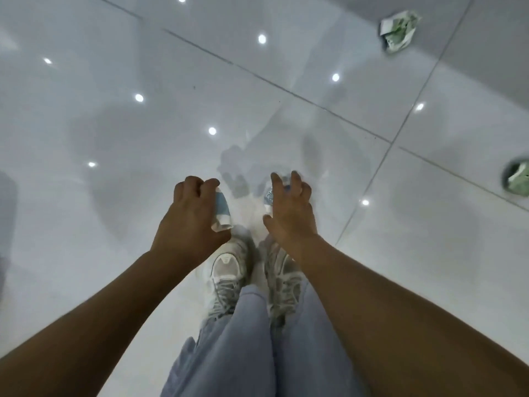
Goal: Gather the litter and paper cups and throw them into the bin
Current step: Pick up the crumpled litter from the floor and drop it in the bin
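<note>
My left hand [190,209] grips a blue and white paper cup [221,209], its fingers curled round the rim end. In my right hand [289,209] is a second blue and white paper cup [269,197], with fingers and thumb wrapped round it. Both hands hang over the white tiled floor just ahead of my feet. A crumpled green and white piece of litter [398,31] lies on the floor at the far right. Another green crumpled piece [518,180] lies at the right edge of view, partly cut off.
The glossy white tiled floor [114,124] reflects ceiling lights and has dark grout lines. My grey trainers [229,270] and blue trouser legs stand below the hands. A dark shape touches the left edge. No bin is in view.
</note>
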Motion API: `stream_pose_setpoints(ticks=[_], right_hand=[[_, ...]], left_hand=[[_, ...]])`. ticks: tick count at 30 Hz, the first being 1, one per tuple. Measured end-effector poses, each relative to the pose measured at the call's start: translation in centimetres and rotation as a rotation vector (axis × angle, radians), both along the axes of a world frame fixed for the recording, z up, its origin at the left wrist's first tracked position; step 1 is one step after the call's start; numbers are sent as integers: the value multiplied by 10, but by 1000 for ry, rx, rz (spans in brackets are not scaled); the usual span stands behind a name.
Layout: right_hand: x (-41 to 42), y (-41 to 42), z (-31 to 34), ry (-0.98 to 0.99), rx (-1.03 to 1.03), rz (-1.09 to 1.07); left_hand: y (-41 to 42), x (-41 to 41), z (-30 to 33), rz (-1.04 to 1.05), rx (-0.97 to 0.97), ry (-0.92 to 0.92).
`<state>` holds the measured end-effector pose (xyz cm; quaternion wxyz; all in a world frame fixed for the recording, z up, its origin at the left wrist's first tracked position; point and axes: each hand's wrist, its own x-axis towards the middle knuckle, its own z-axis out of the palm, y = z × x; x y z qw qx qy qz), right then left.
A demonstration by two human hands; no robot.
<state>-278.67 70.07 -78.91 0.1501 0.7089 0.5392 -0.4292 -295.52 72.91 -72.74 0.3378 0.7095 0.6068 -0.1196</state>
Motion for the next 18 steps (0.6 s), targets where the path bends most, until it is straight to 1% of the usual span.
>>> stream_pose_setpoints(ticks=[2,6,10,14,18], right_hand=[[-5,-3,-19,-14,37,-12],[-14,-15,-30,-80,132,-30],[-13,-17,-22,-31,144,-52],[0,-7,19,-6,122,-76],[21,2,103,18,124,-113]], left_hand=[[-2,1,-19,-10,-11,16],[-5,4,-36,-25,-39,47],[2,8,-33,-60,-44,69],[15,18,-2,-91,-56,79],[29,37,70,-154,-72,100]])
